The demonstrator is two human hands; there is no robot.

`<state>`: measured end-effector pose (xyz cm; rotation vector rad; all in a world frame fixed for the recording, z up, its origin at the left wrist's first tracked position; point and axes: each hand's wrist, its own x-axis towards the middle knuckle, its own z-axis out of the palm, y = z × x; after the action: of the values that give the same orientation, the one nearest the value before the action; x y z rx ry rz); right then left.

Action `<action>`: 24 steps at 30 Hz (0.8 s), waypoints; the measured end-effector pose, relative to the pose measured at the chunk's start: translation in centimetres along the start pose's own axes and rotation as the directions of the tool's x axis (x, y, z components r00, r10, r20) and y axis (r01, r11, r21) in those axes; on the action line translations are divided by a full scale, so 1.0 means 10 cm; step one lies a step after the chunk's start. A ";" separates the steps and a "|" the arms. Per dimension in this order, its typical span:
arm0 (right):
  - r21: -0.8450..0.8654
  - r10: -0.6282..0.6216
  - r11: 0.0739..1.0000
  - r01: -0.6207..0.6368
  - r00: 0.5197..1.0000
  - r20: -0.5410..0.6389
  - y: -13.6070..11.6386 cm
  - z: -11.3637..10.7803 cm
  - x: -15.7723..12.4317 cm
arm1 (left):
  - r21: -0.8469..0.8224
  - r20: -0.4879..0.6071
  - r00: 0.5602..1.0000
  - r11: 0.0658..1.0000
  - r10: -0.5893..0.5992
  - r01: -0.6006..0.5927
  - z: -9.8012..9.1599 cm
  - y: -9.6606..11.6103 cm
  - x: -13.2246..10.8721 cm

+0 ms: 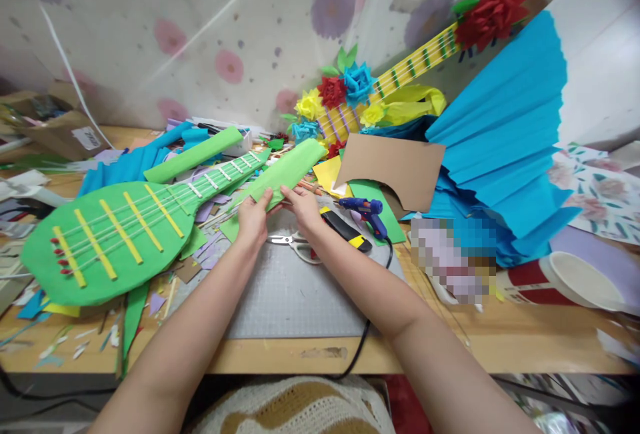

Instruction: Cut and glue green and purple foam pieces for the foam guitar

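Both hands grip the near edge of a long strip of green crepe paper (293,166), thumbs on top and fingers beneath. My left hand (254,217) pinches it near its lower end, and my right hand (301,206) pinches it just beside. Left of the hands lies a green paper lute (115,241) with yellow and white strips and white strings. Under my wrists are scissors (281,240), partly hidden by my right arm. A black and yellow utility knife (345,229) and a blue glue gun (363,207) lie right of my right hand.
A grey cutting mat (300,301) covers the table's middle, with paper scraps to its left. Behind stands a yellow paper instrument (415,64) with paper flowers. Cut cardboard (395,164), blue crepe paper (510,134) and a paper cup (540,281) are at right. The glue gun's cord (363,347) hangs over the front edge.
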<state>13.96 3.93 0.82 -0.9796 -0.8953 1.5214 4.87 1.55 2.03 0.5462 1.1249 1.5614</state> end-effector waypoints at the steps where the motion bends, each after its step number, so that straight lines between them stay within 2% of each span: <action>1: 0.019 0.014 1.000 -0.014 1.000 0.004 -0.01 -0.01 0.00 | 0.011 -0.004 1.000 1.000 0.001 -0.001 -0.01 0.00 0.00; 4: 0.079 0.050 0.996 -0.048 0.998 -0.023 -0.04 -0.02 0.00 | 0.037 0.015 1.000 0.999 -0.023 0.023 -0.02 0.01 -0.03; 8: 0.077 0.040 0.996 -0.032 0.994 -0.099 -0.03 -0.04 0.02 | 0.029 0.072 0.996 0.998 -0.049 0.047 -0.02 0.01 -0.08; 10: 0.069 0.042 0.997 -0.036 0.995 -0.094 -0.03 -0.04 0.03 | 0.024 0.064 0.998 0.999 -0.030 0.029 -0.02 0.01 -0.09; 13: 0.054 0.061 0.997 -0.060 0.998 -0.016 -0.08 -0.03 0.01 | 0.112 -0.007 0.991 0.985 0.130 -0.129 -0.06 0.02 -0.08; 14: 0.051 0.083 0.995 -0.084 0.996 0.013 -0.10 -0.04 -0.01 | 0.189 -0.029 0.975 0.959 0.221 -0.212 -0.10 0.04 -0.06; 16: 0.062 0.145 0.987 -0.150 0.986 0.086 -0.18 -0.06 -0.07 | 0.383 -0.028 0.912 0.847 0.409 -0.368 -0.20 0.11 -0.01; 18: 0.088 0.193 0.973 -0.215 0.960 0.204 -0.27 -0.09 -0.14 | 0.523 0.059 0.860 0.718 0.507 -0.459 -0.31 0.22 0.04; 21: 0.103 0.195 0.962 -0.251 0.904 0.380 -0.37 -0.14 -0.21 | 0.540 0.352 0.808 0.602 0.472 -0.587 -0.43 0.36 0.09; 22: 0.101 0.196 0.962 -0.253 0.899 0.392 -0.38 -0.15 -0.22 | 0.531 0.435 0.784 0.576 0.443 -0.621 -0.45 0.39 0.10; 24: 0.097 0.201 0.965 -0.244 0.924 0.326 -0.35 -0.14 -0.20 | 0.523 0.540 0.753 0.551 0.375 -0.650 -0.46 0.39 0.10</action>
<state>16.77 2.56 3.74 -0.7708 -0.9080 1.9462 -1.07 0.85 3.22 1.7766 1.2920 1.3697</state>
